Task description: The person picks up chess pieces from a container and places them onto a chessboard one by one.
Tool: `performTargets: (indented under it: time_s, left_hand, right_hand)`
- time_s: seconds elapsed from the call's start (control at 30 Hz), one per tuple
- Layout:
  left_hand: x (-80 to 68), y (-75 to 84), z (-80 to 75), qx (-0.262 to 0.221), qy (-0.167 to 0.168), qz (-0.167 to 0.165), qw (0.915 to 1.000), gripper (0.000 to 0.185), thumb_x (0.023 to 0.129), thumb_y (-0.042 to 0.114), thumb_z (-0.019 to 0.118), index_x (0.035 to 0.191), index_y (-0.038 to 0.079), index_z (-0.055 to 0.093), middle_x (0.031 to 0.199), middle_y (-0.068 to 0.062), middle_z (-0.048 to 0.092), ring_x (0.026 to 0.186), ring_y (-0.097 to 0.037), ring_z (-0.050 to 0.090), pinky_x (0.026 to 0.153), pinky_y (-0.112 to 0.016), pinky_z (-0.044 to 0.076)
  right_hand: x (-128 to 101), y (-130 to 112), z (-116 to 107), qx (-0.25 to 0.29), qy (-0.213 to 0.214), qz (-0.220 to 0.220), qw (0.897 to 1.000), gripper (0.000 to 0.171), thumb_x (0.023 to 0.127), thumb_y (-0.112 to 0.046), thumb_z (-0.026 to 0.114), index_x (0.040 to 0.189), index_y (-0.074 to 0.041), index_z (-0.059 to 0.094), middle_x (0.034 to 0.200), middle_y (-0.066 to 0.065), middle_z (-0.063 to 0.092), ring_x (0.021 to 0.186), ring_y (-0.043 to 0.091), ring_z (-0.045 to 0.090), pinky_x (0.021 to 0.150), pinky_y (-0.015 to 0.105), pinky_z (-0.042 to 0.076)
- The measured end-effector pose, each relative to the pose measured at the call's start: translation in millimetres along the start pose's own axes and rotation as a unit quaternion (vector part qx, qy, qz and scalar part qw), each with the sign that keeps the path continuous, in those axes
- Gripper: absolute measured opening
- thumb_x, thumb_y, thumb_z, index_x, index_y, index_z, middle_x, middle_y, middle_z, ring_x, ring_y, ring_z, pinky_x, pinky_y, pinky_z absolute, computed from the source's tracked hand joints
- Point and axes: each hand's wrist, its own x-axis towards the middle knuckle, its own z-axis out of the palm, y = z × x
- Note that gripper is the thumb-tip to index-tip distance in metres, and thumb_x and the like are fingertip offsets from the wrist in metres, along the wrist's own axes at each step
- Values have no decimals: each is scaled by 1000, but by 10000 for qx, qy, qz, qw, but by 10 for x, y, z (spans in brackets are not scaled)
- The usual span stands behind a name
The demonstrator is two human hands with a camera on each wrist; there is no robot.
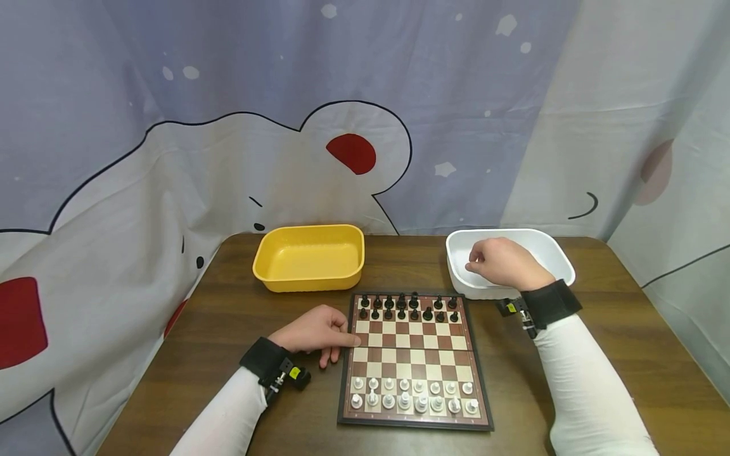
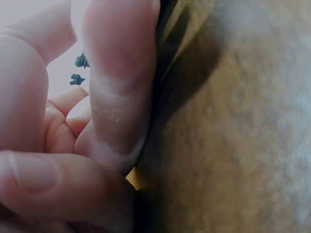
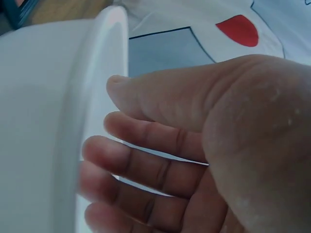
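A chessboard [image 1: 407, 359] lies open on the wooden table. Black chess pieces [image 1: 402, 303] stand in two rows along its far side, with a gap in the back row. White chess pieces [image 1: 421, 403] fill two rows on the near side. My left hand [image 1: 315, 329] rests at the board's left edge, one finger extended onto the squares; the wrist view shows its fingers close against the edge. Over the white bin [image 1: 463, 278] hovers my right hand [image 1: 504, 261], fingers loosely bent. Its thumb [image 3: 160, 92] stays apart from the fingers, with nothing visible between them.
A yellow bin [image 1: 308, 285] stands at the back left of the table [image 1: 399, 259], behind the left hand. The white bin is at the back right, just past the board's far corner. A patterned curtain [image 1: 228, 171] hangs behind the table.
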Motion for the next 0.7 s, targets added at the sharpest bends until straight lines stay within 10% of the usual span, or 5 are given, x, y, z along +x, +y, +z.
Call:
performTargets:
  time_s: [0.7]
  left_hand:
    - [2,-8,0,-12,-19,31,10000,48,100,52,83,80,10,72,66,-11,75,45,-19,68,39,-25,32]
  right_hand:
    - [42,212,163,-110,-1118,-155,9935,22,100,-27,77,93,-7,80,88,1,74,78,18,62,83,46,56]
